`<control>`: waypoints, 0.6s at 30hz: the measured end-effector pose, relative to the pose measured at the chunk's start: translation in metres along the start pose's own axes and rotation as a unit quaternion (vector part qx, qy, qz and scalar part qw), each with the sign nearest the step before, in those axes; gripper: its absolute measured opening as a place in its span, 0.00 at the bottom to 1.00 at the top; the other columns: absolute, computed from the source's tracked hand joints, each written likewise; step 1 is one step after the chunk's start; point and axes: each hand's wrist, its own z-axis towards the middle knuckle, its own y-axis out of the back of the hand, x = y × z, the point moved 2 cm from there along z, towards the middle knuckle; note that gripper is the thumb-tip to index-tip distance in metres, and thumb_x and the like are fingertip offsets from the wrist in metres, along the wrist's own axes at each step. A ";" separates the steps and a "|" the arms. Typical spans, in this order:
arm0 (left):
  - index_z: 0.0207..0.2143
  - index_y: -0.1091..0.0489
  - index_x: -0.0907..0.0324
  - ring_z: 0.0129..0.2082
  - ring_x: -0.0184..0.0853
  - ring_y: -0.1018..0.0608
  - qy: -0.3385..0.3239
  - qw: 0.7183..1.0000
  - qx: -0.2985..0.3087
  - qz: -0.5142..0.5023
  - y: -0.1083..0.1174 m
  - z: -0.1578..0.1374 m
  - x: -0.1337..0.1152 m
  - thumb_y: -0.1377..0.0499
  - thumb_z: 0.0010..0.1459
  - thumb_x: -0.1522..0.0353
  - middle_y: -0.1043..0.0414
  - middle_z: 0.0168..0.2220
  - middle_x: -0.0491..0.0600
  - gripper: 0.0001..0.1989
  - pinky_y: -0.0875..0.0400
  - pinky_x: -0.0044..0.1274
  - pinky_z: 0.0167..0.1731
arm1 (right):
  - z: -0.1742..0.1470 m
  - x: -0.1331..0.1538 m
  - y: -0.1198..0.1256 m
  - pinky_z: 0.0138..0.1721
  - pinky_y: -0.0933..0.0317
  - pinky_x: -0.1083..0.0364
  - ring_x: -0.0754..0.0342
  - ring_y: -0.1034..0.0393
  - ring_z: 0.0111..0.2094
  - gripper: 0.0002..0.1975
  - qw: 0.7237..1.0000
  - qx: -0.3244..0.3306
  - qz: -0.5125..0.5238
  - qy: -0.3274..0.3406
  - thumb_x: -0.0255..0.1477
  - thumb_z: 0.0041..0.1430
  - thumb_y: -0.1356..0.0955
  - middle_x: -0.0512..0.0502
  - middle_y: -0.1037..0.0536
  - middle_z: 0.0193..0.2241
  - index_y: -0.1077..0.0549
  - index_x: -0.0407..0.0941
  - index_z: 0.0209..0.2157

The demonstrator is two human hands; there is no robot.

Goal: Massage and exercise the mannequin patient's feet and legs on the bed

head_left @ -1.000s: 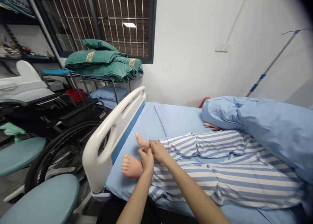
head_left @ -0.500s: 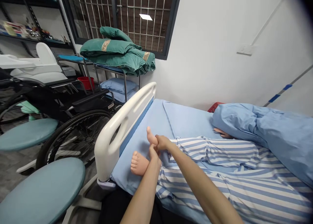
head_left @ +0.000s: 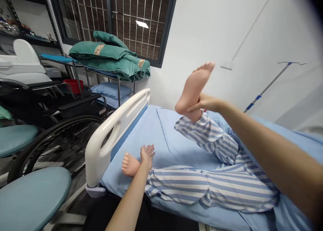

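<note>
My right hand (head_left: 207, 103) is closed round the ankle of a raised foot (head_left: 193, 86), which has the smooth look of a mannequin's. The foot is well above the mattress, sole facing left, and the knee of that leg is bent. Blue-and-white striped trousers (head_left: 179, 184) cover both legs. The other foot (head_left: 130, 165) lies on the bed, its leg stretched out. Beside this foot, my left hand (head_left: 147, 156) is open with the palm up and the fingers spread, holding nothing. My left forearm crosses near the lying ankle.
A white footboard (head_left: 101, 146) closes the end of the blue-sheeted bed (head_left: 141, 126). Left of it stand a wheelchair (head_left: 83, 106) and a pale green stool (head_left: 37, 200). Green quilts (head_left: 111, 56) lie on a rack by the window. A pole (head_left: 267, 86) leans at the right wall.
The far leg has been lifted and bent, its foot carried up and right by my right hand. My left hand has let go and opened. The view has shifted right.
</note>
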 end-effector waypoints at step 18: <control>0.29 0.38 0.53 0.41 0.39 0.29 -0.062 0.991 -0.117 0.011 0.020 -0.005 -0.008 0.61 0.57 0.57 0.30 0.37 0.53 0.17 0.35 0.25 0.27 | 0.010 0.001 0.011 0.42 0.38 0.55 0.46 0.33 0.44 0.32 0.979 0.107 -0.173 -0.017 0.34 0.42 0.28 0.37 0.29 0.45 0.35 0.32 0.48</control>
